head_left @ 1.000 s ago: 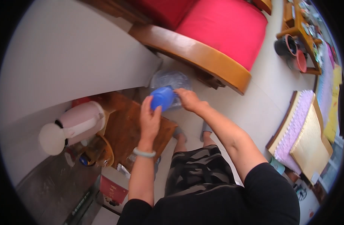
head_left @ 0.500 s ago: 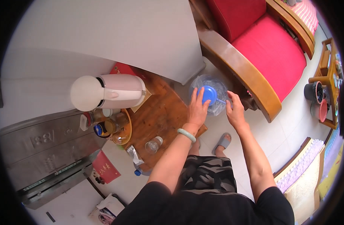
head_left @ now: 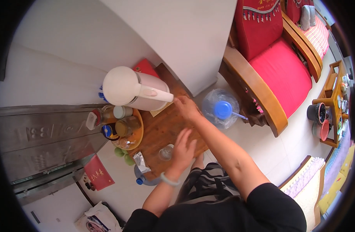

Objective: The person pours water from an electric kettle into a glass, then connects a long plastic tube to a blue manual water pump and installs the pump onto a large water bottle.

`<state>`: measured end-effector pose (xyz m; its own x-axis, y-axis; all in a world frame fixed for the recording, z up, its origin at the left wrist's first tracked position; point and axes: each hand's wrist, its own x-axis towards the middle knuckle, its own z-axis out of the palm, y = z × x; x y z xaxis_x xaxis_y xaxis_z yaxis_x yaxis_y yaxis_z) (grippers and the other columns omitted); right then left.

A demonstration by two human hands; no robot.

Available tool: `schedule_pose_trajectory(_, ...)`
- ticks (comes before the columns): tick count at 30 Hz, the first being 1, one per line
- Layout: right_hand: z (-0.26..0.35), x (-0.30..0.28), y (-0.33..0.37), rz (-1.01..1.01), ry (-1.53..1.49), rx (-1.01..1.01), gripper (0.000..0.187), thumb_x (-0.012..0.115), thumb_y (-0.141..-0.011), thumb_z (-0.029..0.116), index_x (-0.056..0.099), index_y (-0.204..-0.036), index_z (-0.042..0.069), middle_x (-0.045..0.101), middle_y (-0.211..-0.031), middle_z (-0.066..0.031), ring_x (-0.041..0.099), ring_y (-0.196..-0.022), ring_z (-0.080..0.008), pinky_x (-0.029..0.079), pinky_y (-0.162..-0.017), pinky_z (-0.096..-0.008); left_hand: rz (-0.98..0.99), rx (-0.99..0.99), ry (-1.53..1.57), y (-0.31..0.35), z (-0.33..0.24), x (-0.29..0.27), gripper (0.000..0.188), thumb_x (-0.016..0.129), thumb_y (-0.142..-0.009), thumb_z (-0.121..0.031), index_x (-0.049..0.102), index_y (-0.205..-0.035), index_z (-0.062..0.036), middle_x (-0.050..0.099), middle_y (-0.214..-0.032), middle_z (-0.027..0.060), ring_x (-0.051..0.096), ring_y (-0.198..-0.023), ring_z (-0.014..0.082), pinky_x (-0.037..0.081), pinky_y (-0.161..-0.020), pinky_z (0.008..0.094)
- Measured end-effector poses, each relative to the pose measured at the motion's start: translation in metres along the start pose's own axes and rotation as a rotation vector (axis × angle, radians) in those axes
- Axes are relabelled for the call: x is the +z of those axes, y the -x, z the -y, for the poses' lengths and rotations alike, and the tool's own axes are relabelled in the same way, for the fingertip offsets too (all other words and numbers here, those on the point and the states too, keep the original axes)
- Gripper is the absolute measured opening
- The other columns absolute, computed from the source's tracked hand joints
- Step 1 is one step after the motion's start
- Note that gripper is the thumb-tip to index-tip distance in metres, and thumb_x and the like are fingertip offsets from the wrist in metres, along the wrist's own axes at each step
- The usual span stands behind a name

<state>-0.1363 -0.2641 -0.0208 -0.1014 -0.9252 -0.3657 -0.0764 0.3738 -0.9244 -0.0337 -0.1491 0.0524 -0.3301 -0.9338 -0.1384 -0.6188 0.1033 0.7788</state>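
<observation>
A pale pink and white thermos jug (head_left: 154, 75) stands on the wooden table, its long white handle (head_left: 158, 94) pointing toward me. My right hand (head_left: 188, 109) is at the handle's lower end, fingertips beside it and not wrapped round; contact is unclear. Lower down, my left hand (head_left: 184, 149) hovers over the table edge with its fingers apart, holding nothing. Beside it stands a clear drinking glass (head_left: 166, 152). On the floor past the table, a large clear water bottle (head_left: 219, 122) has a blue cap (head_left: 222, 109) with a thin blue strip sticking out.
A round tray (head_left: 141, 135) with several jars sits at the table's left, near a silvery packet (head_left: 142, 162). The wooden tabletop (head_left: 154, 127) ends near my legs. A red-cushioned wooden armchair (head_left: 274, 73) stands right, a metal cabinet (head_left: 50, 135) left.
Both hands have left the bottle's blue cap. My right hand has moved left to the thermos jug's handle, and my left hand has drawn back toward me. The view has shifted.
</observation>
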Motion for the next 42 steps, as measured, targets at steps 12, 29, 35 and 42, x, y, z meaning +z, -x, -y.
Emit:
schedule_pose_trajectory(12,0.002,0.015,-0.016,-0.045,-0.679,0.348,0.011,0.056,-0.083,0.012,0.053,-0.092,0.006,0.052,-0.068,-0.0018,0.049,-0.054,-0.0113,0.038,-0.045,-0.0242,-0.488,0.661,-0.720,-0.073,-0.057,-0.200,0.057,0.057,-0.081,-0.019,0.038,-0.129,0.0044,0.032,-0.138,0.0221,0.026,-0.130,0.0383,0.017,-0.106,0.0514)
schedule_pose_trajectory(29,0.007,-0.006,0.018,-0.048,-0.583,0.165,0.023,0.056,-0.088,0.026,0.053,-0.096,0.005,0.055,-0.072,-0.0032,0.052,-0.059,-0.0118,0.042,-0.053,-0.0247,-0.191,0.446,-0.787,-0.110,-0.012,-0.215,0.066,0.055,-0.070,-0.008,0.034,-0.132,0.0013,0.036,-0.136,0.0201,0.031,-0.128,0.0348,0.016,-0.105,0.0540)
schedule_pose_trajectory(35,-0.071,-0.024,0.065,-0.069,-0.323,0.328,0.023,0.055,-0.088,0.026,0.053,-0.096,0.005,0.057,-0.077,-0.0052,0.053,-0.061,-0.0123,0.044,-0.055,-0.0255,-0.088,0.370,-0.779,-0.109,0.009,-0.205,0.069,0.053,-0.068,-0.005,0.030,-0.134,0.0008,0.035,-0.137,0.0191,0.028,-0.130,0.0346,0.016,-0.104,0.0533)
schedule_pose_trajectory(42,-0.098,-0.042,0.113,-0.046,-0.288,0.425,0.019,0.053,-0.089,0.021,0.053,-0.097,0.004,0.056,-0.073,-0.0032,0.055,-0.064,-0.0123,0.044,-0.056,-0.0255,-0.103,0.355,-0.708,-0.114,0.014,-0.205,0.071,0.051,-0.068,-0.003,0.029,-0.135,-0.0012,0.033,-0.138,0.0184,0.027,-0.130,0.0351,0.017,-0.105,0.0518)
